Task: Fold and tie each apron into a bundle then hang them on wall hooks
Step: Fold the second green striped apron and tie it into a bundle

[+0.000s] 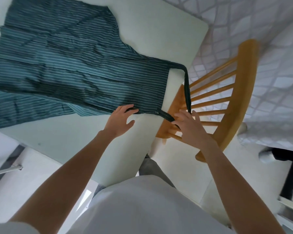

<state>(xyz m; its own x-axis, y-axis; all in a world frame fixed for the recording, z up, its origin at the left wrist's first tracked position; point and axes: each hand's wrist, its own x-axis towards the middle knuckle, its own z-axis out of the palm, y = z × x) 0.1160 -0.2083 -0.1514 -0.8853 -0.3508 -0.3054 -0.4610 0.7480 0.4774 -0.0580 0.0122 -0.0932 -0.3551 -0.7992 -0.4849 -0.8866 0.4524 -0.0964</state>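
Observation:
A dark teal apron with thin white stripes lies spread flat on the white table. Its dark neck strap loops off the bib over the table's right edge. My left hand rests on the bib's near edge, its fingertips curled over the hem. My right hand pinches the lower end of the neck strap just past the table edge, above the chair.
A wooden spindle-back chair stands against the table's right side, under my right hand. The floor to the right has a grey diamond tile pattern. A black post stands at the lower right. The apron's left part hangs over the table's left edge.

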